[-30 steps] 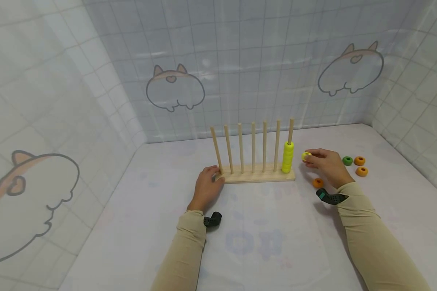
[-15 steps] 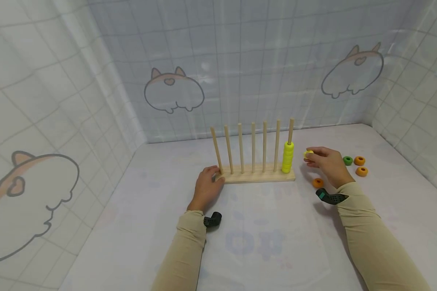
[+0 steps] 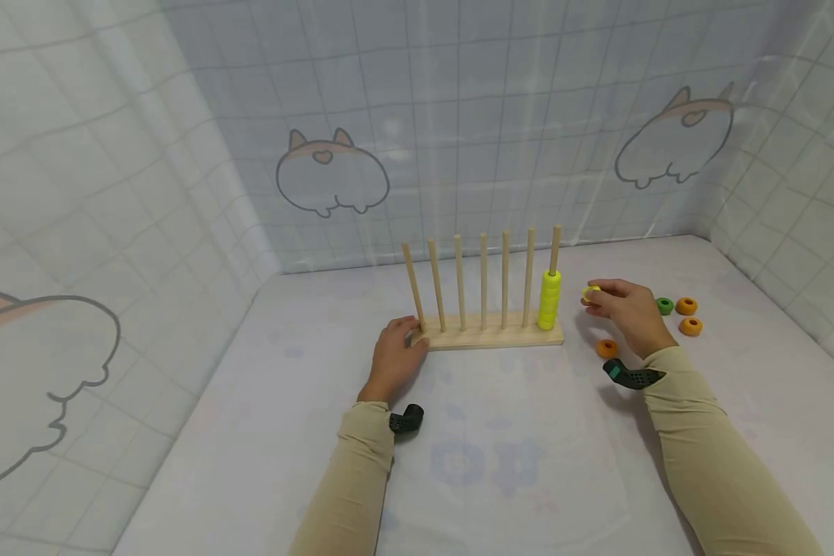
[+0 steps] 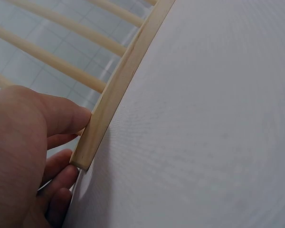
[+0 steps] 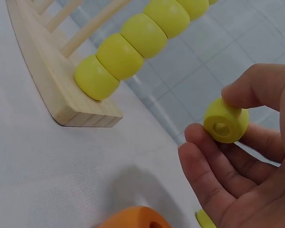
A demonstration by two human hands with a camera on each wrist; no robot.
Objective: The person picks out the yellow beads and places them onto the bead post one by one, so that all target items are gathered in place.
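Observation:
A wooden rack with several upright pegs (image 3: pixel 483 282) stands on the table. Its rightmost peg carries a stack of yellow beads (image 3: pixel 549 301); the other pegs are bare. My left hand (image 3: pixel 394 357) grips the left end of the rack's base (image 4: pixel 104 107), thumb on its edge and fingers curled at the end. Right of the stack, my right hand (image 3: pixel 625 309) pinches a single yellow bead (image 5: pixel 224 121) between thumb and fingers, above the table. The bead's hole faces the camera in the right wrist view.
An orange bead (image 3: pixel 607 349) lies just below my right hand. Beyond that hand are a green bead (image 3: pixel 664 306) and two more orange beads (image 3: pixel 690 327). A yellow edge (image 5: pixel 205 219) peeks out under the palm. A tile-patterned wall (image 3: pixel 459 116) rises behind.
My right hand has shifted slightly right and up with the yellow bead, away from the stack, and the bead's angle has changed. The left hand and the rack have stayed put.

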